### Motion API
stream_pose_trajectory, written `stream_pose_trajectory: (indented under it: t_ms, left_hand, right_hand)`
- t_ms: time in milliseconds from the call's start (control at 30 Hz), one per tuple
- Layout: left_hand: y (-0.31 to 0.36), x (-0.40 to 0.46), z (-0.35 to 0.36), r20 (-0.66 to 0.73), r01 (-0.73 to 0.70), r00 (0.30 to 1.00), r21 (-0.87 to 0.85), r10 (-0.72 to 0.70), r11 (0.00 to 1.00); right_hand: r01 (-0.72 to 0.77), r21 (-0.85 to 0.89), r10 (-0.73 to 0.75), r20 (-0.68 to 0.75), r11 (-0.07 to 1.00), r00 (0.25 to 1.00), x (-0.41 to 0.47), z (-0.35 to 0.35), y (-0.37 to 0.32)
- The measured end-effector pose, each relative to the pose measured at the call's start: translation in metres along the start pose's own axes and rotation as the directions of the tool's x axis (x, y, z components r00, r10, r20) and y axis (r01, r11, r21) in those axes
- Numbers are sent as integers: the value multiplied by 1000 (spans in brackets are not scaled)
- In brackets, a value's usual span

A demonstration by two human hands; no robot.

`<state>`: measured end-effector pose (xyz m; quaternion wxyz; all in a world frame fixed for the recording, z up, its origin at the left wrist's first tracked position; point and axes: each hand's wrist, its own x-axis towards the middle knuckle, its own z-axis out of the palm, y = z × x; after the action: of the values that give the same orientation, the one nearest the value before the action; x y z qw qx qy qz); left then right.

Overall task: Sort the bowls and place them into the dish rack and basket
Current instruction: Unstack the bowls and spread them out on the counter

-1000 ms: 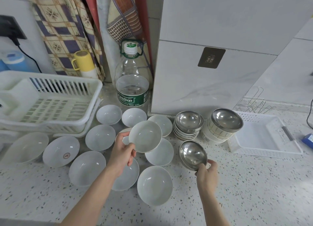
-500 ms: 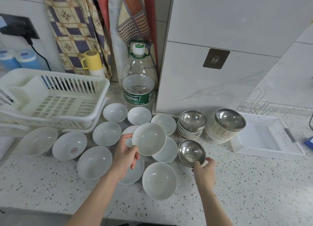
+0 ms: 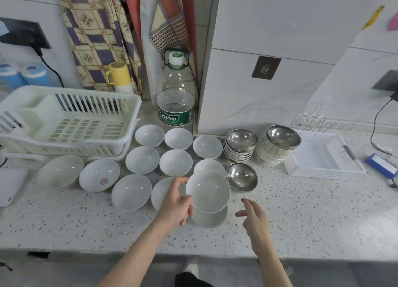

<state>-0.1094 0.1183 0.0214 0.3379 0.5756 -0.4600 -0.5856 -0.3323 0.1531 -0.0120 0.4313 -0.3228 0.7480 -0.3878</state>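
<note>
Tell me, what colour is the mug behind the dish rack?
The mug is yellow, seen best in the head view.

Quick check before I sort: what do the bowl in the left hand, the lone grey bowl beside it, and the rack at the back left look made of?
Held bowl: likely glazed ceramic, glossy white with soft highlights. Lone grey bowl: apparently stainless steel, mirror-like reflections inside. Dish rack: looks like white moulded plastic, matte and slotted.

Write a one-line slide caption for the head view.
Left hand holds a white bowl above the counter; right hand open beside it, steel bowl set down.
</note>
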Motion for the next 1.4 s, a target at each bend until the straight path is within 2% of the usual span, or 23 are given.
stream_pose_trajectory:
  t_ms: [167,300,533,600,700,867,1033,1267,1400]
  left_hand:
    - [-12,-26,18,125,29,991,62,-36,998]
    - [-22,-38,32,146,52,988,40,-57,998]
    - [-25,-32,67,155,79,985,15,-80,997]
    - [-22,-23,79,155,75,984,71,-86,995]
    - [-16,-10,98,178,44,980,242,-89,969]
    - [-9,10,121,173,15,978,488,-113,872]
    - [-7,21,136,131,44,977,653,-169,756]
    - [-6,27,141,105,71,970,740,-220,669]
    - [-7,27,143,101,83,966,750,-238,656]
  right_hand:
    - [127,107,-137,94,986,986,-39,-5,-1]
    - [181,-90,-167,146,979,975,-51,-13,3]
    - [146,-176,-136,65,974,989,-34,-37,16]
    - [133,-185,-123,65,974,990,-23,-46,19]
    - [107,-189,-97,61,976,993,-5,-60,23]
    - [89,-215,-66,114,973,991,22,-73,28]
    - [51,-232,-1,214,971,977,41,-78,31]
    - [30,-233,33,265,972,964,55,-76,36]
    - [9,-224,54,274,975,960,58,-77,38]
